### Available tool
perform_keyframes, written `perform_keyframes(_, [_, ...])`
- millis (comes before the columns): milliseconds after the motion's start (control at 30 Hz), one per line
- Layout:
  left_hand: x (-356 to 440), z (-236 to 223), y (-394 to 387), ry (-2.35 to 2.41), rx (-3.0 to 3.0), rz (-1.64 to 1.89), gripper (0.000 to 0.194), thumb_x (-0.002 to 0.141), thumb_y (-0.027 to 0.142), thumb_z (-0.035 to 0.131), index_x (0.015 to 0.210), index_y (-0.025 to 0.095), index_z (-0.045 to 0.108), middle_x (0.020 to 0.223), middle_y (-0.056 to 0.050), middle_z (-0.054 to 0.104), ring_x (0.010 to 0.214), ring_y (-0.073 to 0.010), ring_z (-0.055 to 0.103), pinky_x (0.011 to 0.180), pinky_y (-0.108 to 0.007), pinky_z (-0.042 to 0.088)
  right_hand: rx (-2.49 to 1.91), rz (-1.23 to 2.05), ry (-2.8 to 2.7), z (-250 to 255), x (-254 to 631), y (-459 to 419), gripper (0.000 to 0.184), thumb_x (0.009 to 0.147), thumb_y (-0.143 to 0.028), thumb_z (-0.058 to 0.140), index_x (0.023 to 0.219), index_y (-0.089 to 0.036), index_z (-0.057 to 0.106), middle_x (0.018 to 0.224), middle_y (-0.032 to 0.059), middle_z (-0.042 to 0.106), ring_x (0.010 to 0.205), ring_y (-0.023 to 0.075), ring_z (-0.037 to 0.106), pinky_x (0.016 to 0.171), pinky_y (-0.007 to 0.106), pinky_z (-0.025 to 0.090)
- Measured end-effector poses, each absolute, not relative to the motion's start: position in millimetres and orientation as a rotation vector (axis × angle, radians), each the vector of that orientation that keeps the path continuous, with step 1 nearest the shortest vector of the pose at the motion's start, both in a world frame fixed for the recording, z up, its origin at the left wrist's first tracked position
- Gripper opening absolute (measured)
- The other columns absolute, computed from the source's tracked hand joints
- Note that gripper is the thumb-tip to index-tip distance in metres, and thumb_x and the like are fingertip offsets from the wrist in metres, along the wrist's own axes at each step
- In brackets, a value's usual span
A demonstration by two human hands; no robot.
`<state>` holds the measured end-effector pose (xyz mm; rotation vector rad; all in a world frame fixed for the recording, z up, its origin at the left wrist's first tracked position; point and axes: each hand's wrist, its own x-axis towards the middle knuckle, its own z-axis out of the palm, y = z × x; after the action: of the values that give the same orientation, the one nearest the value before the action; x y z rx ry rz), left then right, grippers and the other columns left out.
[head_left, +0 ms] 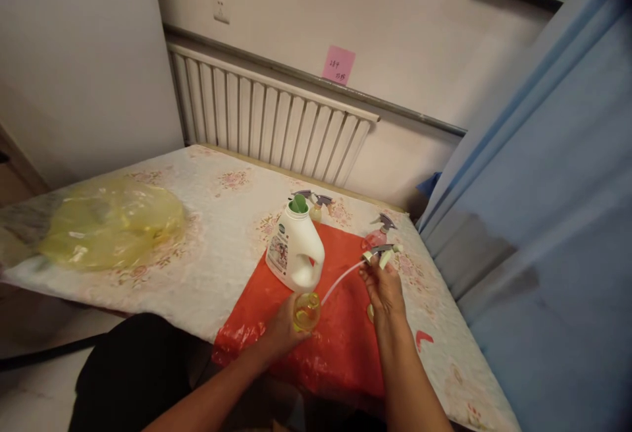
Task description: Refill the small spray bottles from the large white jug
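Floral tablecloth (212,211) covered the table, with a white radiator (266,116) along the far wall, a pink paper note (338,64) above it, and a blue curtain (543,221) at the right; a crumpled yellow plastic bag (113,221) lay at the left of the cloth, and a red plastic sheet (345,326) covered the near middle. Over this sheet, the person's left hand (284,323) had its fingers wrapped round a clear yellow bottle (307,313); to the right, the person's right hand (388,294) gripped a trigger spray head (379,254) between thumb and fingers; its pale dip tube (343,278) curved down to the left, the lower end just beside the yellow bottle, though whether they touched could not be told. White detergent jug (296,247), green at its mouth, stood upright on the sheet, just beyond the left hand; dark spray tops (323,200) showed behind it; a pink spray bottle (374,239) stood at the far right, beyond the right hand; a small red scrap (423,339) lay right of that hand's forearm.
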<state>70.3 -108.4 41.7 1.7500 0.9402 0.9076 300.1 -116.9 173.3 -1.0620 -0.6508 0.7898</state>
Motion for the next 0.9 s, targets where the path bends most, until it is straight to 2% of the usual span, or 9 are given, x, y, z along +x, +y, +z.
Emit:
perform_keyframes(167, [69,52,-111,0.913,1.734,0.906,0.073,0.06,0.016,0.075,0.126,0.021,0.045,0.125,-0.01,0.06,0.115,-0.0275,0.056,0.1,-0.042,0.044,-1.028,0.727,-0.689,195,284,-117,0.04,0.063,-0.042,0.08,0.089,-0.019,0.062,0.082,0.0,0.071,0.061,0.0115,0.065,0.055,0.023,0.055])
perform_keyframes(367, [70,48,-111,0.926,1.735,0.897,0.073,0.06,0.017,0.075,0.125,0.021,0.044,0.122,-0.009,0.061,0.113,-0.0287,0.057,0.099,-0.044,0.045,-1.084,0.661,-0.746,188,266,-120,0.032,0.064,-0.035,0.078,0.085,-0.016,0.063,0.076,-0.0009,0.069,0.059,0.0136,0.066,0.057,0.027,0.055])
perform_keyframes(533, [69,43,-110,0.921,1.746,0.893,0.078,0.06,0.018,0.075,0.13,0.02,0.041,0.126,-0.011,0.057,0.116,-0.0285,0.055,0.1,-0.043,0.044,-1.159,0.583,-0.781,189,263,-127,0.031,0.065,-0.031,0.078,0.087,-0.015,0.065,0.08,0.0021,0.072,0.065,0.016,0.068,0.058,0.027,0.054])
perform_keyframes(767, [69,45,-109,0.929,1.753,0.888,0.078,0.059,0.019,0.077,0.129,0.019,0.043,0.126,-0.011,0.058,0.117,-0.0297,0.054,0.101,-0.044,0.042,-1.172,0.504,-0.816,194,262,-123,0.033,0.071,-0.037,0.071,0.094,-0.016,0.062,0.082,0.0023,0.071,0.061,0.0137,0.065,0.06,0.028,0.053])
perform_keyframes(900, [68,47,-110,0.926,1.733,0.884,0.077,0.059,0.019,0.077,0.129,0.02,0.044,0.126,-0.012,0.058,0.117,-0.0305,0.055,0.101,-0.044,0.043,-1.236,0.501,-0.903,191,258,-124,0.035,0.069,-0.039,0.073,0.094,-0.016,0.065,0.083,0.0037,0.072,0.067,0.017,0.067,0.064,0.031,0.054])
